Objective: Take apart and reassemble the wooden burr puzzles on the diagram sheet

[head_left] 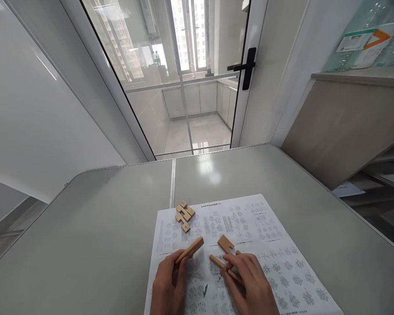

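Seen from the head camera, a printed sheet (226, 209) lies on a grey table (118, 227), its far left corner beside the seam (173, 179) that runs in from the table's far edge. The left hand (169, 282), over the left part of the sheet, is closed on a wooden bar (191, 249), pinched between thumb and fingers with its free end tilted up and away. The right hand (251, 282), nearer the sheet's middle, has thumb and fingers together on a thin wooden stick (217, 262). Just past its fingertips is a notched block (224, 243); whether it rests on the paper or is partly held, I cannot tell. A cluster of small blocks (184, 215) sits near the sheet's far left corner, apart from both hands. The likeliest trouble, I would judge, is the right hand: with the notched block so close beside the stick, a small shift of the knuckles could knock it askew, or the stick could twist in a light grip. The left bar is held toward one end, so a bump on the free end might turn it or spring it loose. The sheet looks loose, and a dragging wrist at its near edge could slide it, carrying the cluster along. A careless reach toward the far left corner might also scatter those blocks across the seam.
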`<action>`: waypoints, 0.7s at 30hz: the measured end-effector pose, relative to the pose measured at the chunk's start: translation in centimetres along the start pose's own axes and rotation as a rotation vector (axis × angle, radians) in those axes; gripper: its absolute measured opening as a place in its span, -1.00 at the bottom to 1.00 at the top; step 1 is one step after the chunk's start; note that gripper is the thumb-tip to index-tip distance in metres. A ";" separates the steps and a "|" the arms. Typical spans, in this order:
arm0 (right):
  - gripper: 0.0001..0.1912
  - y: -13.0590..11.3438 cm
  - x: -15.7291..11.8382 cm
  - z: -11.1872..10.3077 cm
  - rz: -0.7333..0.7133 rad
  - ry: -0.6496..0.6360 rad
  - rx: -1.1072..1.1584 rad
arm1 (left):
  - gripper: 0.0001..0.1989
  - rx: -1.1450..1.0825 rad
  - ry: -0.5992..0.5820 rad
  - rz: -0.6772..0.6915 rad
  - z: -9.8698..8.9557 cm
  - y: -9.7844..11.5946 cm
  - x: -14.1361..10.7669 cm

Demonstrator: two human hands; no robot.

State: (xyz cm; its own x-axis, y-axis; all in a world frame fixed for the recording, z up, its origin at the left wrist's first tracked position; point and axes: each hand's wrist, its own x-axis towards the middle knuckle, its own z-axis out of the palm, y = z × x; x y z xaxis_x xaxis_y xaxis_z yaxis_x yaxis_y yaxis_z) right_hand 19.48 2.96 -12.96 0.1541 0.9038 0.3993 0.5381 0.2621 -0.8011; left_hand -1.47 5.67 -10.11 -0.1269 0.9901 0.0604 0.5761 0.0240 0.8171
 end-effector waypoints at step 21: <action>-0.58 -1.9 0.2 -0.4 0.522 -0.073 0.759 | -0.57 -0.316 -0.023 -0.068 4.8 4.0 -2.6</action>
State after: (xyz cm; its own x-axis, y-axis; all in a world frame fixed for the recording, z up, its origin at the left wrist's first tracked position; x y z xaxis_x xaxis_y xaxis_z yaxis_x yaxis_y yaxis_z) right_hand 18.80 2.53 -11.24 0.1581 0.9820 -0.1031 -0.2762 -0.0563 -0.9594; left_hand 5.07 3.84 -9.78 -0.1362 0.9906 -0.0107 0.2870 0.0498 0.9566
